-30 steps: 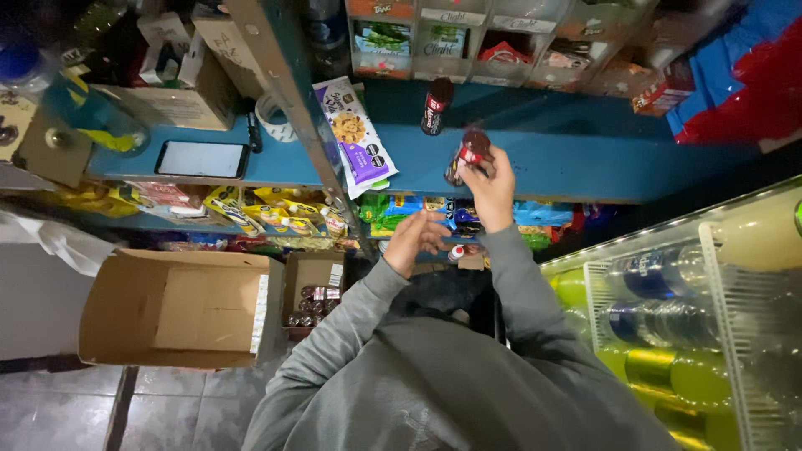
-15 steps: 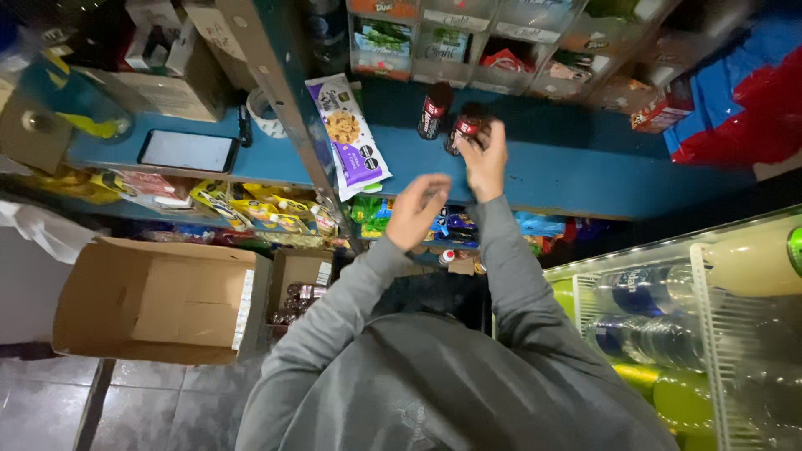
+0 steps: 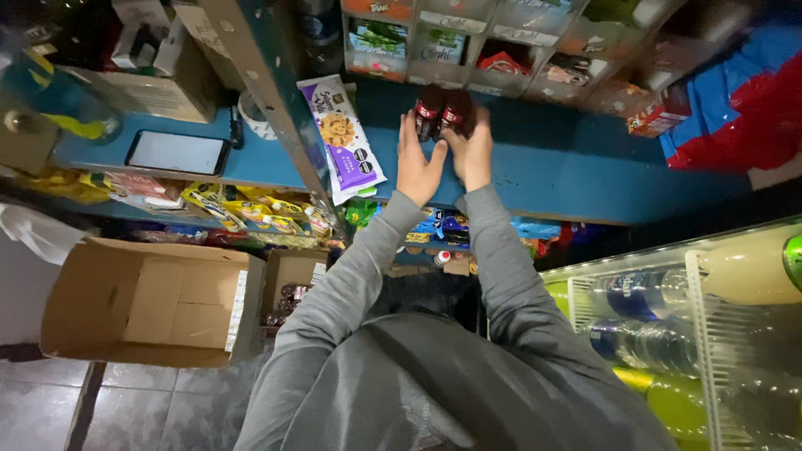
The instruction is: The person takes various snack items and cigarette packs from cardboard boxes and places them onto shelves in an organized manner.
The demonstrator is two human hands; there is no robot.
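I'm wearing a plain grey sweatshirt of soft, slightly wrinkled fabric. Its long sleeves run the whole length of both arms and end in snug ribbed cuffs at my wrists. The cloth bunches in loose folds over my chest and shoulders. My left hand (image 3: 415, 166) and right hand (image 3: 473, 154) are bare, with no gloves, rings or watch showing.
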